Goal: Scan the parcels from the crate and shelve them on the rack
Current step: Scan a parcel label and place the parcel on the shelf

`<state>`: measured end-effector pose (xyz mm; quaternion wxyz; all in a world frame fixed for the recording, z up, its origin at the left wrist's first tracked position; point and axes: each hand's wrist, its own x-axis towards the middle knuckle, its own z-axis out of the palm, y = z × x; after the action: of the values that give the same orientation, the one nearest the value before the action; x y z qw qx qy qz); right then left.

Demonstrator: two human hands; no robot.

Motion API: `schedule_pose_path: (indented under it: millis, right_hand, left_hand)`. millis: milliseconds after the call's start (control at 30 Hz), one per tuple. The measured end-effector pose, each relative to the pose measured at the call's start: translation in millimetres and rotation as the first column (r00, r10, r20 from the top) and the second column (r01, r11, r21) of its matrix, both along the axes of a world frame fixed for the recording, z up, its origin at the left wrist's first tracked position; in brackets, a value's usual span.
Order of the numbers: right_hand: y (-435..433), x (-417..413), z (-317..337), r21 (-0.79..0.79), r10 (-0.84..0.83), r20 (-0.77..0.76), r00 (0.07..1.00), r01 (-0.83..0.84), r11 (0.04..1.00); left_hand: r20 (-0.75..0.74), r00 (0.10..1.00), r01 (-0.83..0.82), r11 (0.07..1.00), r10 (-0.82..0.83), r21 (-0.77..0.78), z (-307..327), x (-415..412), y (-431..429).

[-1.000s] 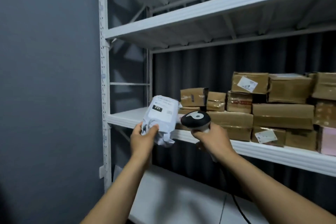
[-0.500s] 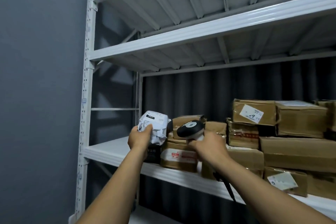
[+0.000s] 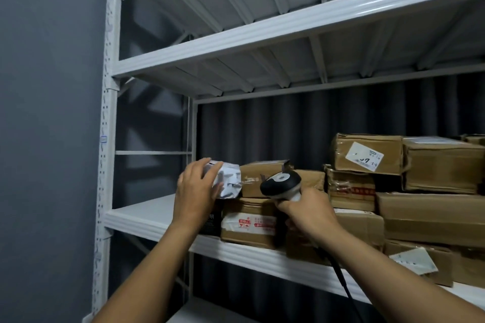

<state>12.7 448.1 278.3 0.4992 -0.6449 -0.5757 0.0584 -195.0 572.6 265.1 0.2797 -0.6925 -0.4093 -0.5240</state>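
White crumpled plastic wraps the mailer parcel (image 3: 228,181), which a worker's left hand (image 3: 195,193) grips, fingers curled over its near end, above a taped cardboard box (image 3: 248,225) on the rack shelf (image 3: 147,217). The parcel looks light and squashy and is best held around its bulk. Just right of those fingers, the right hand (image 3: 308,214) clenches a corded barcode scanner (image 3: 280,184).

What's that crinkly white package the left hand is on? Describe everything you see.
The white parcel is a small, crumpled soft bag, shiny like plastic, its print too blurred to read. It sits at the stack's left end, against a brown cardboard box. The left hand holds its left side, fingers over its top.
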Motion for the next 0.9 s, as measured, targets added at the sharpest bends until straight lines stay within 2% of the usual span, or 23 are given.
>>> schedule_pose_path:
  millis: [67, 267, 433, 700, 900]
  right_hand:
    - [-1.6, 2.2, 1.0, -0.003, -0.012, 0.011, 1.000, 0.012, 1.000]
    - [-3.5, -0.4, 0.7, 0.008, -0.017, 0.028, 0.999, 0.017, 1.000]
    - [-3.3, -1.1, 2.7, -0.001, 0.013, 0.018, 1.000, -0.013, 1.000]
    - [-35.6, 9.2, 11.0, -0.042, 0.010, 0.092, 0.996, -0.006, 0.999]
    - [-105.8, 34.9, -6.8, -0.100, 0.001, 0.084, 0.996, 0.007, 0.995]
  left_hand:
    - [-0.056, 0.998, 0.001, 1.000, -0.001, -0.005, -4.0, 2.3, 0.6]
    - [-0.073, 0.997, -0.046, 0.979, 0.032, -0.200, 3.7, 11.0, 4.5]
    - [-0.054, 0.998, 0.021, 0.931, -0.043, -0.363, 14.0, 13.2, 11.2]
    - [-0.130, 0.991, -0.043, 0.914, -0.011, -0.403, 17.6, 3.9, -34.1]
    - [-0.283, 0.958, -0.098, 0.873, -0.047, -0.478, -2.1, 24.9, -110.5]
